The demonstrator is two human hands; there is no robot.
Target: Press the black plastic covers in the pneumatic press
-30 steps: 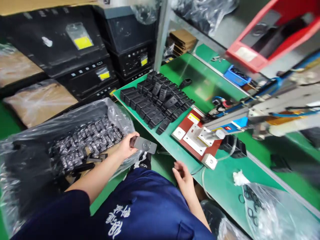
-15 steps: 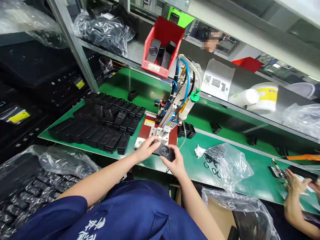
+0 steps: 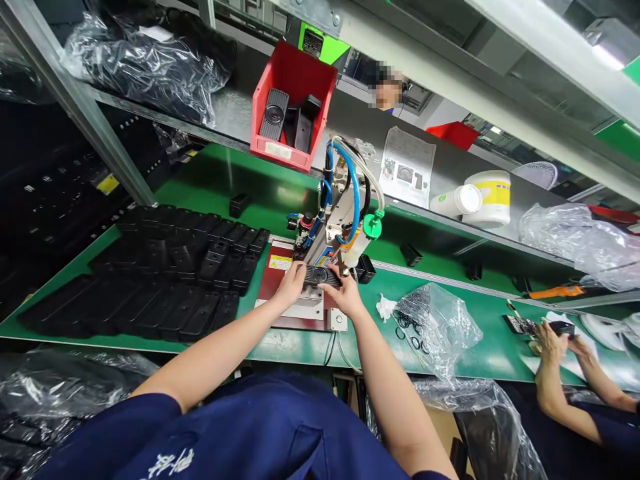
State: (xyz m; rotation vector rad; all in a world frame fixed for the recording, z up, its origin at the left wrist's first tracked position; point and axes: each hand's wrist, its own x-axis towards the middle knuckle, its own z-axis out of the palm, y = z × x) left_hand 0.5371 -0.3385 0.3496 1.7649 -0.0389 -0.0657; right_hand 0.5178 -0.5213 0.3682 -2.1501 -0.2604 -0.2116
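Your left hand (image 3: pixel 289 285) and right hand (image 3: pixel 341 295) pinch a black plastic housing (image 3: pixel 320 276) by its ends between your fingers, its long axis running side to side over the red fixture plate (image 3: pixel 266 288) beneath the press head (image 3: pixel 333 230).

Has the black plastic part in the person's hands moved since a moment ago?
Yes: the black plastic part has gone forward, away from the person, and is now over the far end of the metal fixture plate, closer to the pneumatic machine.

The black housing (image 3: pixel 320 276) is partly hidden by the left hand (image 3: pixel 290 285) and right hand (image 3: pixel 344 295). The rings (image 3: pixel 415 342) in the plastic bag (image 3: pixel 440 323) are blurred by its film.
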